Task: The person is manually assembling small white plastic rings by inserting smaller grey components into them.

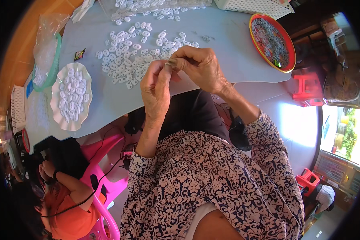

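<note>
Light glares on the pale floor beside a sunlit opening, a red stool nearby.

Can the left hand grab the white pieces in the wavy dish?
Probably yes: nothing tall stands between the left hand and the wavy dish, and the white pieces lie uncovered. But that hand is busy with the right hand, so it may have to pull away first.

The left forearm extends nearly straight forward while the right forearm angles inward; left hand and right hand meet in front, both curled into a close pinch
</note>
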`<state>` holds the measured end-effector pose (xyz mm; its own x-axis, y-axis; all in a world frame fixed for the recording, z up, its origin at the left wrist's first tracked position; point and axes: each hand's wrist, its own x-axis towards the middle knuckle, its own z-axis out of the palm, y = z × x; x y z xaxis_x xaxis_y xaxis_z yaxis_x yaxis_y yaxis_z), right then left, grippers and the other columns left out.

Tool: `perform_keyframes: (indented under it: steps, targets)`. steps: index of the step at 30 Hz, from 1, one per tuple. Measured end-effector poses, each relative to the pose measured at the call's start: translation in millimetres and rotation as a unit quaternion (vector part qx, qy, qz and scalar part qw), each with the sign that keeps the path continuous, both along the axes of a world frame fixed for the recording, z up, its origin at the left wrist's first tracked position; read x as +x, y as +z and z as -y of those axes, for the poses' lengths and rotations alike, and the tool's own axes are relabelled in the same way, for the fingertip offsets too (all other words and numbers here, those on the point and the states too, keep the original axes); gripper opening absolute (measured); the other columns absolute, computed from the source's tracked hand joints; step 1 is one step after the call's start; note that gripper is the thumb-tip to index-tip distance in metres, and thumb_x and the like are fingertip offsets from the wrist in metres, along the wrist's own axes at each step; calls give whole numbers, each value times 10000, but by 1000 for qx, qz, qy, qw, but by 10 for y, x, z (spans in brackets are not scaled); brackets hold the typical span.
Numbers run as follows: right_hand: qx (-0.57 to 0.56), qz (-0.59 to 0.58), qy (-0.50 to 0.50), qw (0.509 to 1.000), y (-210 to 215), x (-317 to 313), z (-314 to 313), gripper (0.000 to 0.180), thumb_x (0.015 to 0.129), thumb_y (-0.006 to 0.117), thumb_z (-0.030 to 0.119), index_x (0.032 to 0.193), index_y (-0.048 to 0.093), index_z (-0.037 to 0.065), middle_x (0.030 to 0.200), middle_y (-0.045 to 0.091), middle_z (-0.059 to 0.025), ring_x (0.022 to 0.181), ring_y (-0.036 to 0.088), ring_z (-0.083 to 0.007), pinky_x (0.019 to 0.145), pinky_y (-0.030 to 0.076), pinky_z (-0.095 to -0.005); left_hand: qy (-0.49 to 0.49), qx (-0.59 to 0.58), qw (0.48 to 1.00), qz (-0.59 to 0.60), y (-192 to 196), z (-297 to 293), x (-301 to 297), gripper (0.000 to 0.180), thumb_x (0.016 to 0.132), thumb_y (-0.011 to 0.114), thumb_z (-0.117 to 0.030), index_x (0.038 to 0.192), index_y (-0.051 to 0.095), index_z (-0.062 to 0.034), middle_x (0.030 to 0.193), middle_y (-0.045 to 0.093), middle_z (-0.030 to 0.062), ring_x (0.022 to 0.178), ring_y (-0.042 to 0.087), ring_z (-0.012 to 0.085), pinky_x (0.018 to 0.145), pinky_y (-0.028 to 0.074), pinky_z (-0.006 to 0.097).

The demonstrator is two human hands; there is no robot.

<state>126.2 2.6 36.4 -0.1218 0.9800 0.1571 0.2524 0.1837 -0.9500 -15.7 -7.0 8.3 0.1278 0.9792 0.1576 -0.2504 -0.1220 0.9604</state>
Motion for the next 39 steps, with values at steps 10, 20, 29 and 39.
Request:
perform_keyframes:
  steps: [10, 20, 29, 39]
  targets:
    - [161, 249, -57, 953, -4, 595, -808, 141, 821, 620, 140, 886, 665, 24, 635, 608, -73, 536, 517, -104, 524, 439, -273, -2, 18, 997, -77, 23, 31, -18, 149, 900, 496, -110, 898, 571, 19, 686, 544, 37, 663, 494, 89, 662, 387, 225]
    - [133, 354, 13, 926, -1, 925, -933, 157, 776, 628, 147, 873, 672, 32, 694, 644, -100, 597, 598, -187, 605, 485, -311, -18, 65, 983, -171, 4, 59, 33, 117, 903, 494, -73, 906, 579, 8, 661, 519, 5, 615, 432, 47, 567, 334, 190]
    - [91, 515, 7, 852, 2, 663, -958, 139, 768, 565, 135, 786, 656, 32, 757, 635, -140, 771, 615, -310, 707, 489, -391, -12, 57, 982, -179, 17, 74, 40, 115, 902, 494, -64, 906, 582, 9, 662, 520, 3, 606, 427, 42, 560, 331, 191]
    - [91, 428, 82, 895, 60, 941, -1055, 151, 712, 574, 121, 767, 658, 8, 695, 631, -124, 640, 612, -253, 628, 483, -345, -20, 42, 986, -157, 11, 72, 15, 108, 900, 494, -57, 895, 579, 9, 663, 515, 4, 611, 433, 46, 571, 342, 190]
